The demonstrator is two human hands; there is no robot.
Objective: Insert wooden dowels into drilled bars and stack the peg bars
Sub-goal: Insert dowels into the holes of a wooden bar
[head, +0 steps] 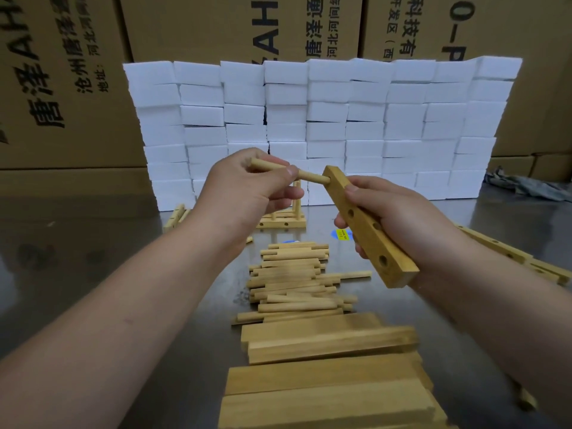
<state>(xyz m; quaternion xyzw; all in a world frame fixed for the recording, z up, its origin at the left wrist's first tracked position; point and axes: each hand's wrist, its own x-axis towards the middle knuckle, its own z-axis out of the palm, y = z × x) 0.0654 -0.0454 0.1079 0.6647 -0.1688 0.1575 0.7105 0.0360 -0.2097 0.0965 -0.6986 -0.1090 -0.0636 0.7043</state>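
My right hand [399, 212] grips a drilled wooden bar [371, 230], held tilted in the air with several holes showing along its side. My left hand [247, 187] pinches a wooden dowel [312, 176] whose tip sits at the bar's top hole. Below my hands a heap of loose dowels [297, 283] lies on the metal table [123, 243]. Plain wooden bars [325, 366] are piled at the near edge. Behind my left hand stands a stack of peg bars [284, 219] with upright dowels, partly hidden.
A wall of white foam blocks [325, 125] stands across the back of the table, with cardboard boxes [62, 72] behind it. More drilled bars [510, 255] lie at the right, another piece [176, 216] at the left. A grey rag [523, 185] lies far right.
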